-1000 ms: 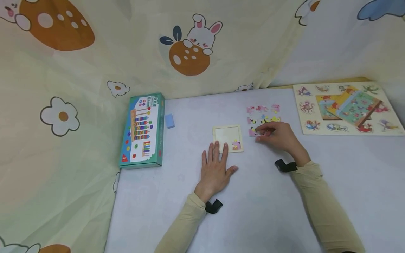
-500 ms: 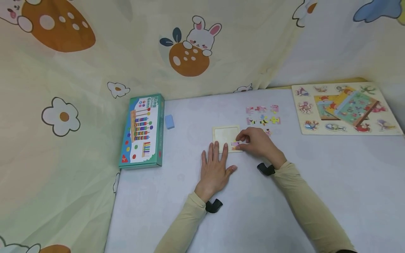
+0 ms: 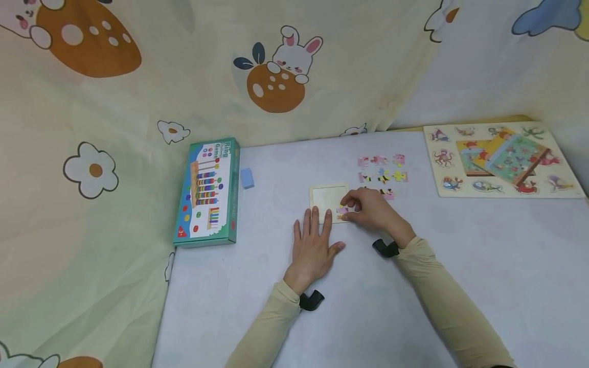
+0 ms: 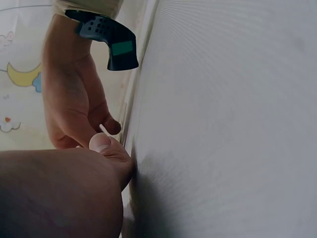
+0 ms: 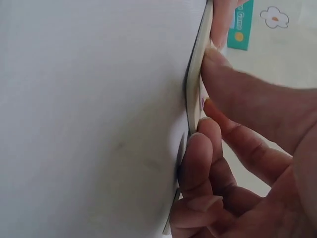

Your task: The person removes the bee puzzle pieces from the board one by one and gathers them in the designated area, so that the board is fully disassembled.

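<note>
A small square wooden puzzle tray [image 3: 326, 190] lies in the middle of the table, with a pink puzzle piece [image 3: 341, 210] in its near right corner. My left hand [image 3: 312, 249] lies flat with fingers spread, its fingertips on the tray's near edge. At the tray's right side, my right hand [image 3: 370, 210] pinches a small puzzle piece between thumb and fingers, low over that corner; the fingers mostly hide it. Close up in the right wrist view, the thumb and fingertips sit right at the tray's edge [image 5: 195, 79]. Several loose puzzle pieces [image 3: 383, 176] lie in rows right of the tray.
A green ring game box [image 3: 211, 191] stands at the left, a blue block [image 3: 247, 178] beside it. At the back right lies a wooden sea-animal board [image 3: 488, 186] with picture cards [image 3: 520, 156] on top. A printed cloth [image 3: 184, 92] hangs behind the table.
My right hand has moved left from the bottom row of loose pieces to the tray's right corner, and has stayed about there since. The left hand has kept its place on the tray.
</note>
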### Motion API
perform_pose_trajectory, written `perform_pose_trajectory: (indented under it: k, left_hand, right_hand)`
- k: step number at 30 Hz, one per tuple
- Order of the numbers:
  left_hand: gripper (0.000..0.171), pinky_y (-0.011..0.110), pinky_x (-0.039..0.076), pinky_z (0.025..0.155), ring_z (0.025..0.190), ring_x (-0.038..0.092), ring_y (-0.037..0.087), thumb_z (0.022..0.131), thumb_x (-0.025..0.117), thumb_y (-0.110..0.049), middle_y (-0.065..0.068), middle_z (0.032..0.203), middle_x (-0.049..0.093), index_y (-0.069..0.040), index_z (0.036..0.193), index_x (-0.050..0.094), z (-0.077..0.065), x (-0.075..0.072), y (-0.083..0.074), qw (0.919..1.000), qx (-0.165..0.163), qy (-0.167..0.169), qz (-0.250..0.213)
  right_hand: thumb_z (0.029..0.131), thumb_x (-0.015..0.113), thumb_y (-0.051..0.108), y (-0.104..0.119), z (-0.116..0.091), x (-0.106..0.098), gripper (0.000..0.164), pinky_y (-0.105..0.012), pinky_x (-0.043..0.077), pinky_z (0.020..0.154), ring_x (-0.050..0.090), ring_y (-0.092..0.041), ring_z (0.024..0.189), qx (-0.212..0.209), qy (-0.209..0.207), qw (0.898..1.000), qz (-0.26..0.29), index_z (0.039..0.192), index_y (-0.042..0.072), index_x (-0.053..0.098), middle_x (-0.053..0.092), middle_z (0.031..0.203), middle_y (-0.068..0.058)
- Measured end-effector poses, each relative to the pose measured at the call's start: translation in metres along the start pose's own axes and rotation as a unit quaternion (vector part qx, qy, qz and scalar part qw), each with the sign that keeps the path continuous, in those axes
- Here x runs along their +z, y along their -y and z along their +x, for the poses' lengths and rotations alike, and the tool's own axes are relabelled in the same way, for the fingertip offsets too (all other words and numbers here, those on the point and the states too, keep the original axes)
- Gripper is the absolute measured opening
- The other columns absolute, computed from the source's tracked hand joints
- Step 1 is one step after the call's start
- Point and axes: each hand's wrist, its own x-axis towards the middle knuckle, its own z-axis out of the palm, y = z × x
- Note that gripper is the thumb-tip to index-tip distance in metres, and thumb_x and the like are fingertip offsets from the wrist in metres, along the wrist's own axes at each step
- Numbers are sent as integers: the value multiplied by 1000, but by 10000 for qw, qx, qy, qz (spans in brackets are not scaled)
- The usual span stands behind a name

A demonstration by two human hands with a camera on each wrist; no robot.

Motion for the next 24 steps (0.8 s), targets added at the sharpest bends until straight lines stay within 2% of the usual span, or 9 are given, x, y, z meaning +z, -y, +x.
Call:
perform_pose_trajectory:
  k: [5, 12, 18, 24]
  left_hand:
    - [85, 65, 11, 130, 166, 3, 40, 107, 42, -62, 23, 177, 8, -15, 172, 15, 0, 0, 0, 10000, 27, 13, -67]
    - [85, 65, 10, 130, 166, 2, 39, 107, 42, -63, 22, 178, 7, -16, 172, 13, -2, 1, 0, 10000, -8, 37, -91]
    - [85, 66, 10, 130, 166, 2, 40, 107, 43, -62, 23, 178, 8, -15, 172, 15, -2, 1, 1, 9999, -11, 8, -140]
    - [85, 66, 11, 130, 166, 2, 40, 107, 43, -62, 23, 177, 8, -14, 172, 15, -2, 1, 2, 9999, -16, 32, -164]
  right_hand:
    - [86, 89, 13, 2, -1, 1, 31, -35, 48, 76, 59, -21, 82, -44, -1, 10000, 31, 110, 1, 73, 71, 95, -10]
    - [86, 88, 8, 5, -2, 2, 35, -36, 53, 79, 65, -22, 86, -67, 43, 9998, 193, 114, 2, 69, 74, 100, -10]
    - [85, 89, 5, 8, -1, 0, 38, -36, 53, 80, 64, -21, 86, 57, 220, 9997, 125, 119, 2, 71, 74, 103, -10]
    - [87, 87, 4, 4, -1, -5, 39, -36, 54, 81, 65, -22, 89, -3, 110, 9999, -43, 123, 1, 73, 76, 110, -12]
